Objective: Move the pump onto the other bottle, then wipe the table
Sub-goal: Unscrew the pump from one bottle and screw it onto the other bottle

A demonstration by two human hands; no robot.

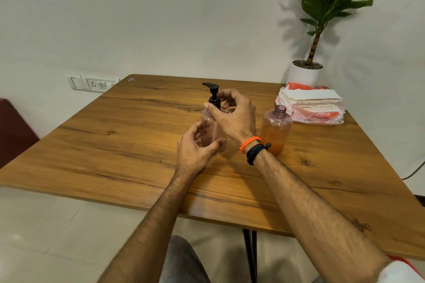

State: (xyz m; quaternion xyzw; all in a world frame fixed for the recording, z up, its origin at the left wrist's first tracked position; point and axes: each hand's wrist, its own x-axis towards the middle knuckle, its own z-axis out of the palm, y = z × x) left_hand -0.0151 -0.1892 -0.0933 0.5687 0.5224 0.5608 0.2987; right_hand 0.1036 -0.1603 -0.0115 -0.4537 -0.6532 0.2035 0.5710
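Note:
A clear pinkish bottle [210, 130] stands mid-table with a black pump [213, 94] on its neck. My right hand [236, 119] curls around the pump's collar, thumb across the front and index finger behind, with the fingers apart. My left hand [195, 149] is cupped beside the bottle's lower part, fingers spread and not closed on it. To the right stands a second bottle [276, 131], with no cap and an open neck, holding orange liquid. A stack of folded cloths or tissues [312, 101] lies on a plastic bag at the back right.
The wooden table [115, 145] reaches to the white wall. A potted plant [305, 73] stands behind the cloth stack at the back right corner. A wall socket panel [93, 84] is at the left. My knee shows below the near table edge.

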